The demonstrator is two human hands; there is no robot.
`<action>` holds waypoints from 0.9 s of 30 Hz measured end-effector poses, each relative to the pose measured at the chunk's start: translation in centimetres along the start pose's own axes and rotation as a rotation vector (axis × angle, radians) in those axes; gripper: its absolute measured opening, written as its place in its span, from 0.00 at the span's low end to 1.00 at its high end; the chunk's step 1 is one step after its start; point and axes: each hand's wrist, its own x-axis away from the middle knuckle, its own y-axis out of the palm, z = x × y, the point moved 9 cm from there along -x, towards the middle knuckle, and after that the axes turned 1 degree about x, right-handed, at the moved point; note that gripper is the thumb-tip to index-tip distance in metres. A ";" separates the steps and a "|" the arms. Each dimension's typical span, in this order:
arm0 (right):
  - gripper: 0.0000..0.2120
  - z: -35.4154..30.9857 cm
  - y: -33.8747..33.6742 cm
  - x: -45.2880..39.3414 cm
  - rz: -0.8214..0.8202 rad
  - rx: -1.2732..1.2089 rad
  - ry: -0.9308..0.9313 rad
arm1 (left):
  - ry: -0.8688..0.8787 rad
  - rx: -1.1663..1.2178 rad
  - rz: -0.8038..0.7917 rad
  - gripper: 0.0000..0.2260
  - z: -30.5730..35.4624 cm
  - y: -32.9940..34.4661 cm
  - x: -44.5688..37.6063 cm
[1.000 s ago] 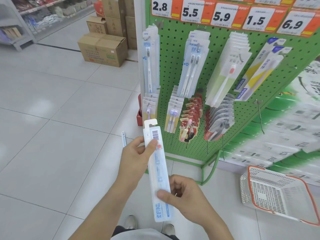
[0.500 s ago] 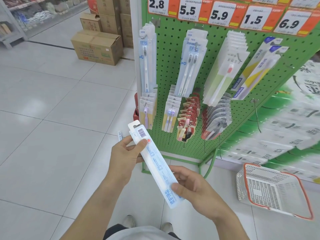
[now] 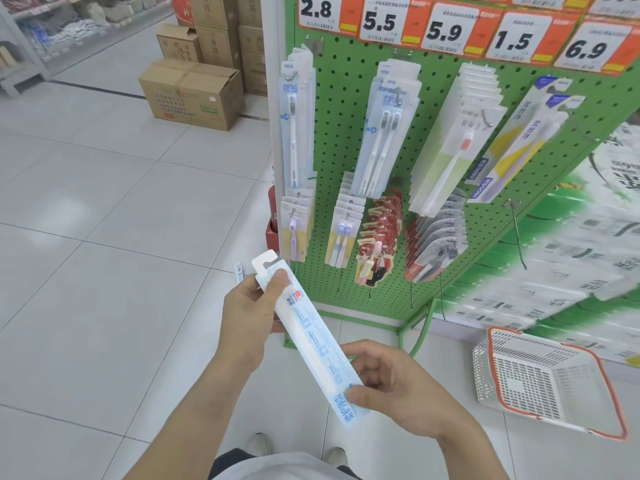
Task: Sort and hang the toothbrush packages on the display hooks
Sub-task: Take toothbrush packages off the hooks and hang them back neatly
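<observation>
White floor tiles [image 3: 104,271] fill the left of the frame, with cardboard boxes [image 3: 192,93] at upper left and a green pegboard rack [image 3: 346,140] of hanging toothbrush packs under price tags [image 3: 445,29] across the top right. At lower centre I see the long toothbrush package [image 3: 311,344] held slantwise in front of the rack, back side up: my left hand [image 3: 247,320] pinches its hang-tab end with the thumb on top, my right hand [image 3: 398,386] pinches the lower end. A white-and-orange basket [image 3: 543,379] sits at lower right.
</observation>
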 end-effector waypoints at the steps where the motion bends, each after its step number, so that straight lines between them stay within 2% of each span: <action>1: 0.19 0.2 0.0 -0.1 0.008 0.039 0.027 | 0.007 -0.012 0.000 0.09 0.1 0.1 -0.1; 5: 0.15 0.5 -0.7 -1.0 0.142 0.361 0.137 | 0.051 -0.054 -0.020 0.09 0.8 0.3 -0.3; 7: 0.16 0.1 -0.6 -1.5 0.173 0.442 0.159 | 0.051 -0.044 -0.023 0.09 1.1 0.2 -0.5; 12: 0.29 -2.4 0.4 -3.0 0.344 0.574 0.084 | 0.014 0.052 -0.007 0.10 1.6 -0.4 -1.2; 15: 0.34 -4.0 3.1 -4.7 0.309 0.820 0.018 | -0.037 0.115 -0.019 0.08 1.6 -0.4 -1.4; 17: 0.33 -4.8 4.4 -6.0 0.262 0.917 0.037 | -0.060 0.136 -0.047 0.07 2.0 -0.4 -1.5; 21: 0.24 -7.1 4.1 -8.9 0.358 0.934 -0.014 | -0.042 0.116 -0.165 0.11 4.3 -0.5 -1.8; 24: 0.09 -9.0 3.1 -10.5 0.461 0.795 -0.096 | 0.083 -0.082 -0.282 0.20 7.0 -0.2 -2.1; 26: 0.12 -9.9 2.1 -11.2 0.543 0.663 -0.145 | 0.160 -0.171 -0.319 0.23 8.8 -0.2 -2.8; 27: 0.13 -10.4 1.6 -11.5 0.576 0.602 -0.157 | 0.208 -0.195 -0.329 0.21 9.7 -0.2 -3.2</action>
